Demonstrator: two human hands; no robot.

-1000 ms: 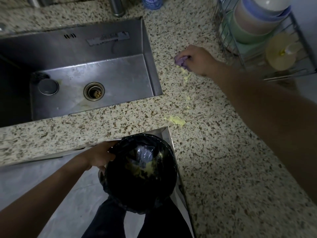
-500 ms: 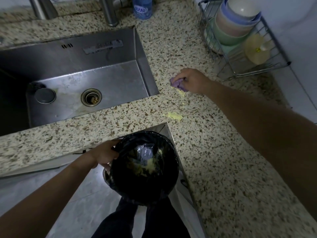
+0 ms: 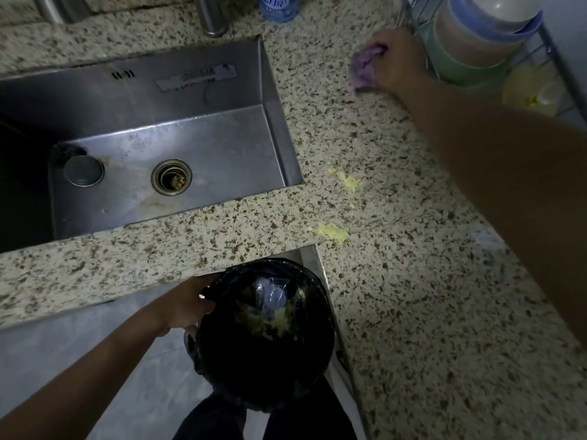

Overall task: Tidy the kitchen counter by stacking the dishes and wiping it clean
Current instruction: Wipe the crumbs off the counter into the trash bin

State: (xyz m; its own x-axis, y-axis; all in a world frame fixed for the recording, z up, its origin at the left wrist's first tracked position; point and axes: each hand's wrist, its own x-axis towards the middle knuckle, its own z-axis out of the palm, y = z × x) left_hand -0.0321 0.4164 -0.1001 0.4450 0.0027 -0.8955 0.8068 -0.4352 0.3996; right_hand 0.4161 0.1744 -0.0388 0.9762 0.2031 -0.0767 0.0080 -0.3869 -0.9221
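Note:
My right hand [image 3: 397, 60] grips a purple cloth [image 3: 363, 68] and presses it on the speckled granite counter [image 3: 413, 296], far right, just beside the wire dish rack [image 3: 562, 74]. Stacked bowls [image 3: 476, 36] stand in that rack. Yellow food scraps lie on the counter: one patch [image 3: 349, 181] right of the sink and another patch [image 3: 332, 232] near the inner corner. My left hand [image 3: 187, 304] grips the rim of a bin lined with a black bag [image 3: 263, 338], held below the counter edge; scraps and a plastic wrapper lie inside.
A steel sink [image 3: 152, 147] fills the left, with a drain [image 3: 171, 176] and a round plug [image 3: 83, 170]. A faucet base [image 3: 211, 17] and a blue-labelled bottle [image 3: 278, 6] stand behind it. A yellow item [image 3: 530, 90] lies in the rack. Grey floor shows below.
My right hand has carried the purple cloth back away from me, from near the yellow scraps up to the dish rack. The left hand keeps holding the bin under the counter edge.

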